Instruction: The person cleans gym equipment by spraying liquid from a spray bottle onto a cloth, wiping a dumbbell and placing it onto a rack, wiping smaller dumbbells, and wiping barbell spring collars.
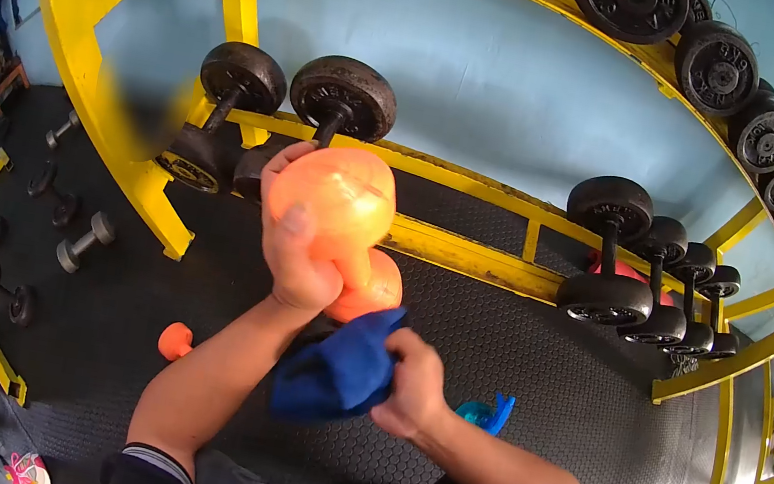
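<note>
An orange dumbbell (338, 199) is held up in front of me, tilted, its lower head pointing down and to the right. My left hand (289, 252) is closed around its upper head. Bunched in my right hand (411, 388) is a dark blue cloth (337, 366), which hangs just below the dumbbell's lower head; whether they touch I cannot tell. On the floor to the left of my forearm lies another orange dumbbell (175, 340), partly hidden by the arm. Beyond my right wrist a blue and teal plastic object (486, 415) rests on the mat, perhaps a spray bottle.
A yellow rack (475, 261) spans the front, bearing black dumbbells (612, 207) low down and several more (718, 70) along its upper rail. Grey dumbbells (85, 242) and black ones lie on the left floor. A pink shoe (29, 471) shows at the lower left.
</note>
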Tool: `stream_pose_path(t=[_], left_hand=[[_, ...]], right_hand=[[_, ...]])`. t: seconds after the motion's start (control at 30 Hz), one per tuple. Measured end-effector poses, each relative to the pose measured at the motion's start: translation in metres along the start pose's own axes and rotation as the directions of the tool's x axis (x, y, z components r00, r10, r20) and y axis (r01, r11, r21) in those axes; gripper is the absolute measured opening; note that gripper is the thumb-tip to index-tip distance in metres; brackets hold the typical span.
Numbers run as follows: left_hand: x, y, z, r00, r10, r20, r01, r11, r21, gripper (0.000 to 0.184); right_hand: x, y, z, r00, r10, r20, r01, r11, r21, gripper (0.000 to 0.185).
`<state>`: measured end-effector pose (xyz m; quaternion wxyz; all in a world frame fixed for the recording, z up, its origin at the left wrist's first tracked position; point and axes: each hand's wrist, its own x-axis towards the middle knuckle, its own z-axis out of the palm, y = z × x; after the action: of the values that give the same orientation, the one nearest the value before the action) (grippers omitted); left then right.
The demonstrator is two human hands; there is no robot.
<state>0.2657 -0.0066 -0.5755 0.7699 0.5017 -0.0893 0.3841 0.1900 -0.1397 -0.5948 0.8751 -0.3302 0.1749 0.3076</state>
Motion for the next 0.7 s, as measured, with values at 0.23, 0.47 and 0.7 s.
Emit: stream_pose_path(t=[0.23, 0.47, 0.7], left_hand=[[-0.026, -0.019, -0.02, 0.969, -0.186, 0.162, 0.196, 0.979, -0.054, 0.058], [-0.041, -0.034, -0.017, 0.938, -0.337, 0.079, 0.343, 0.937, -0.064, 0.055], [-0.051, -0.051, -0.064, 0.902, -0.415, 0.116, 0.379, 0.892, 0.245, 0.068]], right_hand=[[-0.001, -0.021, -0.015, 0.705, -0.581, 0.407, 0.558, 0.101, -0.823, 0.035], [0.044, -0.002, -0.036, 0.653, -0.54, 0.531, 0.341, -0.416, -0.843, 0.065], [0.053, -0.039, -0.065, 0.962, 0.228, -0.152, 0.053, -0.699, -0.713, 0.042]])
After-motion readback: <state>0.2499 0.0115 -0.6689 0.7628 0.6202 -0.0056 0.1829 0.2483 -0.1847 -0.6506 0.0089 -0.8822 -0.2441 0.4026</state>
